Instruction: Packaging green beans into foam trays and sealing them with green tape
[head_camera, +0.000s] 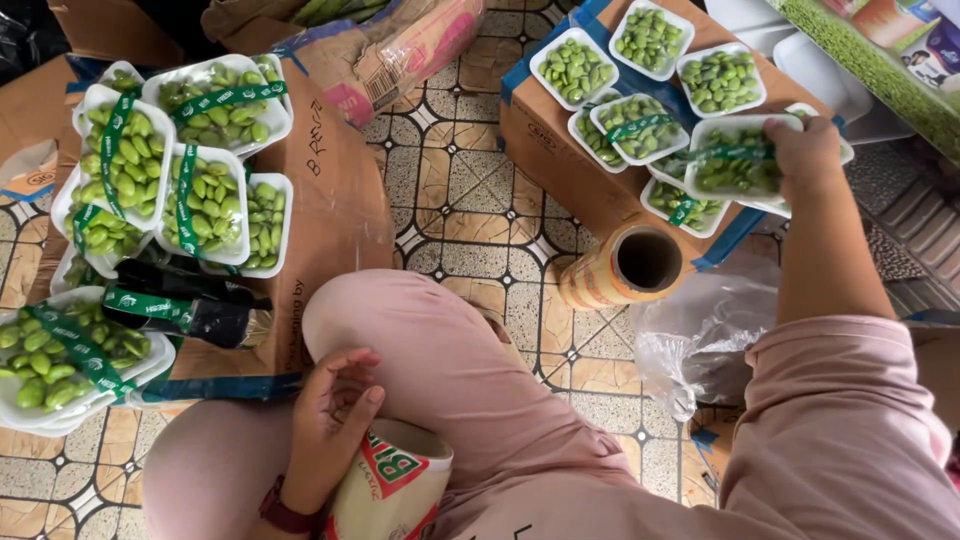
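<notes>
Left hand (330, 420), fingers curled, rests on a white roll (392, 490) at the lap. Far to its right, the right hand (805, 150) grips a wrapped tray of green beans (738, 160) over crowded trays (650, 125) (a slip could topple neighbours off the cardboard box (560, 165)).

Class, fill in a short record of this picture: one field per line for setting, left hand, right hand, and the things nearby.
Setting: tiled floor, person seated among cardboard boxes
Left hand: rests on a white roll in the lap
Right hand: grips a wrapped tray of green beans over the right box
Nearby: cling film roll, banded trays on the left, clear plastic bag
</notes>
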